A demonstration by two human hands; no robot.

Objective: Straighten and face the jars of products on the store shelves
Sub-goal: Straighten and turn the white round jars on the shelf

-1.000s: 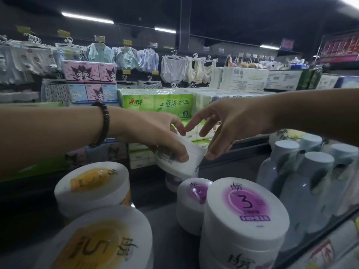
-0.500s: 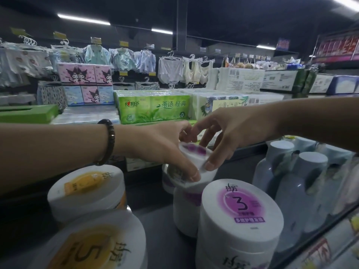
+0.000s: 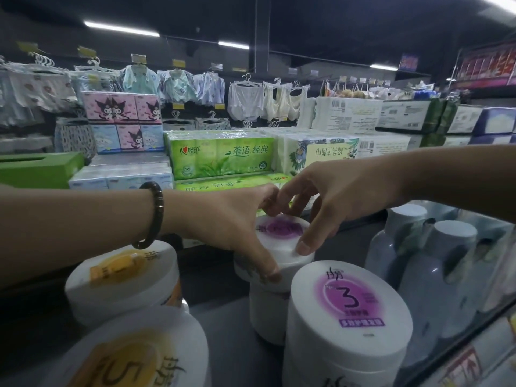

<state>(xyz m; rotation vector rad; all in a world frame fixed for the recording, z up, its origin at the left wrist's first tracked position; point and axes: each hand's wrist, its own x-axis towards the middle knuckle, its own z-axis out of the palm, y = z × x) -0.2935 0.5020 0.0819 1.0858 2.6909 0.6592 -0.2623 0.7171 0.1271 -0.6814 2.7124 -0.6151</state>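
A white jar with a purple lid label [image 3: 282, 238] sits upright on top of another white jar [image 3: 266, 317] on the shelf. My left hand [image 3: 231, 219] wraps its left side, thumb pressed on the front wall. My right hand [image 3: 329, 199] grips the lid rim from the right with fingertips. In front stands a bigger purple "3" jar [image 3: 349, 311]. Two orange-labelled jars, one at mid-left [image 3: 122, 277] and one at the bottom left marked "5" [image 3: 131, 358], stand to the left.
Pale bottles with white caps [image 3: 435, 275] crowd the right of the shelf. A dark gap of shelf [image 3: 220, 289] runs between the orange and purple jars. Beyond the shelf lie green tissue packs [image 3: 220, 155], pink cartoon boxes [image 3: 122, 107] and hanging clothes.
The held jar went from tilted and lifted behind the row to upright and set down on the rear purple jar. Both hands came lower and closed in on it.
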